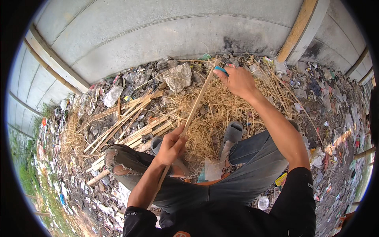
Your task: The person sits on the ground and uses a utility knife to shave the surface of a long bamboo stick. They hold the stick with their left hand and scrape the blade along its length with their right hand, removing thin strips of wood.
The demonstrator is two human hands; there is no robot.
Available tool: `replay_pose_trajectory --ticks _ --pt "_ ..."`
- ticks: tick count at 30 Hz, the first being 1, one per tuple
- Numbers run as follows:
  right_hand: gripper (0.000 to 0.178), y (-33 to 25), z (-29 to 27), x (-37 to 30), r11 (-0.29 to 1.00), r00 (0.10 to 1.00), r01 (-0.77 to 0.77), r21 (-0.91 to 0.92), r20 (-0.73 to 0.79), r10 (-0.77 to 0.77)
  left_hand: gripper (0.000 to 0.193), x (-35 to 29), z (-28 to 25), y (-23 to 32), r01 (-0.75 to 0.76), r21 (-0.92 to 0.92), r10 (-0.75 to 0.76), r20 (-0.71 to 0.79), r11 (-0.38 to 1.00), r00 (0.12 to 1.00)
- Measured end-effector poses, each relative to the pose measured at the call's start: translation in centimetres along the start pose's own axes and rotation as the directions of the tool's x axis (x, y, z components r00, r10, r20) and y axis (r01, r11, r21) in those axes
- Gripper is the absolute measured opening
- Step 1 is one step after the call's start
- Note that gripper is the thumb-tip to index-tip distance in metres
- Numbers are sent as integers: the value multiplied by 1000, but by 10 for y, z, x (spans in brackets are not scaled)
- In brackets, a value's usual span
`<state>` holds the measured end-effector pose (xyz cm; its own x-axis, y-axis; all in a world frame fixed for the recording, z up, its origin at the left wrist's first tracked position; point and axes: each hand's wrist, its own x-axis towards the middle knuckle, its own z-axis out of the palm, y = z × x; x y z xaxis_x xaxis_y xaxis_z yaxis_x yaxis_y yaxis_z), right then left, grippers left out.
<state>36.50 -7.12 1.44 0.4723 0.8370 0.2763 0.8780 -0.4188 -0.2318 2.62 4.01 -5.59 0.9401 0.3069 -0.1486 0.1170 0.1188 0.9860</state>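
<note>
My left hand (171,147) is closed around a long, pale bamboo strip (198,101). The strip runs from beside my left forearm, over my lap, up to its far end near the wall. Close to that end, my right hand (239,82) grips a small tool with a blue handle (221,70). The tool rests against the strip; its working end is too small to make out, and the fingers cover part of the handle. Thin, curly shavings (217,118) cover the ground between and beyond my feet.
Several split bamboo strips (130,114) lie in a loose pile to the left. Beyond them sits a pale rock (177,77) before a grey panel wall (158,35). Plastic litter is scattered over the ground on both sides. A clear plastic cup (263,203) lies by my right leg.
</note>
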Motion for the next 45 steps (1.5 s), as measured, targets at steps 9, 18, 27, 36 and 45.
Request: replay_pose_trajectory --ticks 9,18,27,36,45 --pt "74 -24 18 -23 988 994 106 116 15 -108 57 -1 -5 6 -2 9 2 -7 1000 1000" --pt "71 -22 7 -13 994 996 70 88 -56 -66 56 6 1 20 -2 -60 4 34 998 999" --pt "85 57 -37 29 909 917 -375 181 -68 392 58 -2 7 20 -16 -24 19 131 1000 991" --pt "59 -22 -6 -6 619 970 -184 764 40 238 58 0 -2 25 -14 -88 23 104 996 994" --pt "60 -47 16 -19 584 992 -124 802 107 64 59 1 -3 23 45 -166 -28 106 985 994"
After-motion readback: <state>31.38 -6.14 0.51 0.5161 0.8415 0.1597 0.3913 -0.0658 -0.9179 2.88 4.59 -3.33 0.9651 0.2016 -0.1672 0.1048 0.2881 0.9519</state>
